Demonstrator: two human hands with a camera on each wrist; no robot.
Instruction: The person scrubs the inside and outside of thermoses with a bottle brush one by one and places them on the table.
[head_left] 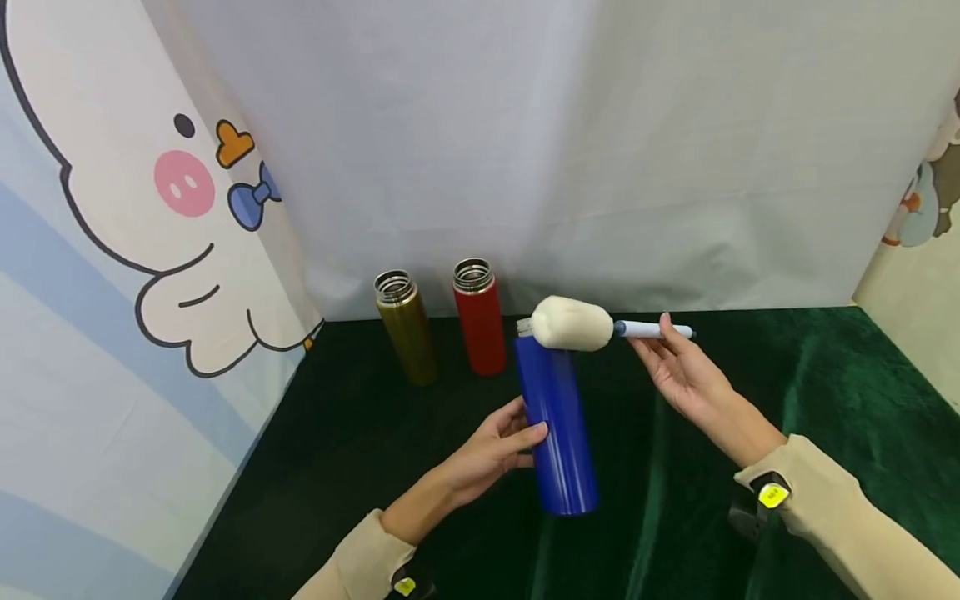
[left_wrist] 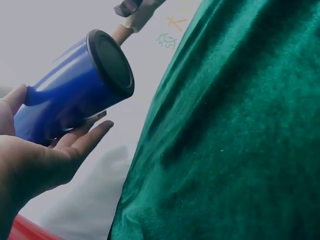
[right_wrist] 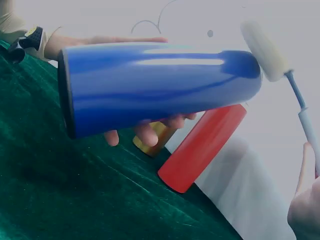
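Observation:
My left hand [head_left: 491, 450] grips a blue bottle [head_left: 557, 433] around its middle, thumb across the front. The bottle is lifted and slightly tilted; its dark base [left_wrist: 112, 61] faces the left wrist camera. In my right hand [head_left: 686, 371] is a bottle brush, pinched by its pale handle [head_left: 647, 330] between thumb and fingers. The brush's cream sponge head [head_left: 573, 323] lies sideways across the bottle's mouth, overlapping the threaded metal neck in the head view. From the right wrist, the sponge head [right_wrist: 265, 50] shows right at the bottle's top end, outside it.
A gold bottle [head_left: 408, 333] and a red bottle [head_left: 480, 321] stand uncapped at the back of the green velvet cloth [head_left: 750, 375]. Behind them hangs a white curtain [head_left: 600, 167]; a cartoon-printed panel [head_left: 112, 292] borders the left side.

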